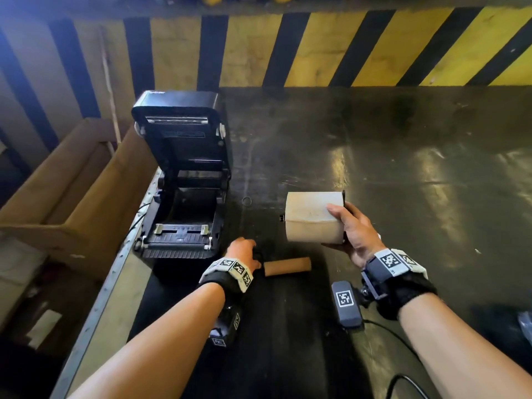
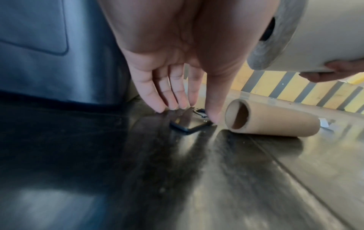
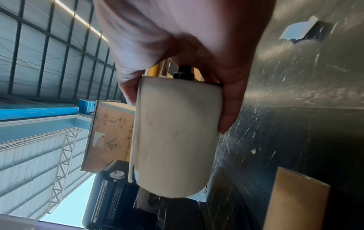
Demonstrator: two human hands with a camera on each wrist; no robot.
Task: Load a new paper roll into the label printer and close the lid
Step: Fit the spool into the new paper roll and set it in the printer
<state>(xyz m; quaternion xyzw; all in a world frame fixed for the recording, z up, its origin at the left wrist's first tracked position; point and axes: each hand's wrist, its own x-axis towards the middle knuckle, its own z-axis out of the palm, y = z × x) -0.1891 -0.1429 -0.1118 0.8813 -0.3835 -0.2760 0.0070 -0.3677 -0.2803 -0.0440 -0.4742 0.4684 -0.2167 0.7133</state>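
Note:
The black label printer (image 1: pixel 184 226) stands at the table's left with its lid (image 1: pixel 178 122) swung up and its bay empty. My right hand (image 1: pixel 345 223) grips a white paper roll (image 1: pixel 313 217) on a black spindle (image 1: pixel 282 218), held above the table to the printer's right. In the right wrist view, thumb and fingers of that hand (image 3: pixel 177 109) wrap the roll (image 3: pixel 177 147). My left hand (image 2: pixel 193 113) reaches down, its straight fingertips (image 2: pixel 173 107) and thumb touching a small flat black part (image 2: pixel 189 126) on the table. An empty brown cardboard core (image 2: pixel 275 123) lies just right of it.
An open cardboard box (image 1: pixel 72 197) sits left of the table. A yellow and black striped wall (image 1: pixel 316 47) runs behind. A small ring (image 1: pixel 246 201) lies on the dark table (image 1: pixel 403 168), and a black cable (image 1: pixel 403 341) trails at the near right.

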